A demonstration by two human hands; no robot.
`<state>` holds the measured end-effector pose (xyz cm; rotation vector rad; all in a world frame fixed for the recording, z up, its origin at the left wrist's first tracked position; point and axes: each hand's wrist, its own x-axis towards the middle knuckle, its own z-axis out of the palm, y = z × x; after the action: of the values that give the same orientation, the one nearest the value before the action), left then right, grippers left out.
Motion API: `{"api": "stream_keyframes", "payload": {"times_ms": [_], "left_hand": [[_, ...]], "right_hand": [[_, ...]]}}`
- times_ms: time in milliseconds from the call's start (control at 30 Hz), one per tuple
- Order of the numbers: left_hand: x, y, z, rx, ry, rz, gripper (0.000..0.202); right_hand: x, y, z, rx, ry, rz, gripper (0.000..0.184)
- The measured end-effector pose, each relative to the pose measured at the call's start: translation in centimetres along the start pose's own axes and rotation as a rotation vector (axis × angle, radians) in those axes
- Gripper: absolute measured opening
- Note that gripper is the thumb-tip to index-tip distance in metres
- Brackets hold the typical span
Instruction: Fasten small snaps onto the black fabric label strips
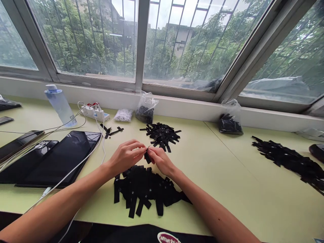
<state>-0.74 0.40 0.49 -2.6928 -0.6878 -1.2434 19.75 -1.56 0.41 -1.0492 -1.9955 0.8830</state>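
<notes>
Both hands meet above the table, between two heaps of black fabric strips. My right hand (160, 160) is closed on a short black fabric strip (147, 157), which hangs below the fingers. My left hand (128, 155) has its thumb and fingertips pinched at the top of the same strip. Just below the hands lies the nearer heap of black strips (144, 189), some with small white letter marks like M. Beyond the hands sits the farther heap of strips (163, 133). The tips of the fingers partly hide the strip.
At left lie a black tablet (81, 148), phones and white cables, with a power strip (95, 113) and a water bottle (60, 104) behind. Plastic bags of black pieces (145, 111) stand by the window. Another row of strips (288, 158) lies at right.
</notes>
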Motion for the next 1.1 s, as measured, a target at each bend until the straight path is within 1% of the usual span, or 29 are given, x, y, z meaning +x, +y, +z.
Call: {"api": "stream_keyframes", "payload": {"times_ms": [100,267,433,567,667,800,867,1000,1067,1100], "left_hand": [[0.0,0.1,0.0,0.002,-0.015,0.016,0.019],[-0.2,0.3,0.5,-0.013,-0.011,0.013,0.016],[-0.2,0.4,1.2,-0.007,0.044,-0.003,0.012],[0.0,0.4,1.3,0.005,0.070,0.006,0.010],[0.1,0.6,1.1,0.014,0.053,0.007,0.011],[0.1,0.6,0.8,0.002,0.011,0.005,0.007],[0.1,0.6,0.8,-0.004,0.008,-0.017,0.006],[0.1,0.3,1.1,-0.041,0.037,-0.100,0.011],[0.0,0.0,1.4,-0.082,0.026,-0.162,0.012],[0.0,-0.1,1.5,-0.099,0.009,-0.191,0.012]], "right_hand": [[0.0,0.2,0.0,-0.054,0.000,0.038,0.032],[0.2,0.6,0.3,-0.115,0.042,0.012,0.030],[0.2,0.0,0.7,-0.053,0.064,0.024,0.024],[0.3,-0.5,0.9,-0.025,0.086,0.023,0.021],[0.4,-0.6,1.1,-0.034,0.110,0.043,0.021],[0.4,-0.8,1.4,-0.021,0.100,0.044,0.021],[0.3,-1.1,1.5,0.029,0.084,0.040,0.020],[0.4,-1.0,1.5,0.132,0.060,0.071,0.021],[0.5,-0.6,1.4,0.107,0.047,0.081,0.021],[0.6,-0.2,1.3,0.056,0.047,0.080,0.021]]}}
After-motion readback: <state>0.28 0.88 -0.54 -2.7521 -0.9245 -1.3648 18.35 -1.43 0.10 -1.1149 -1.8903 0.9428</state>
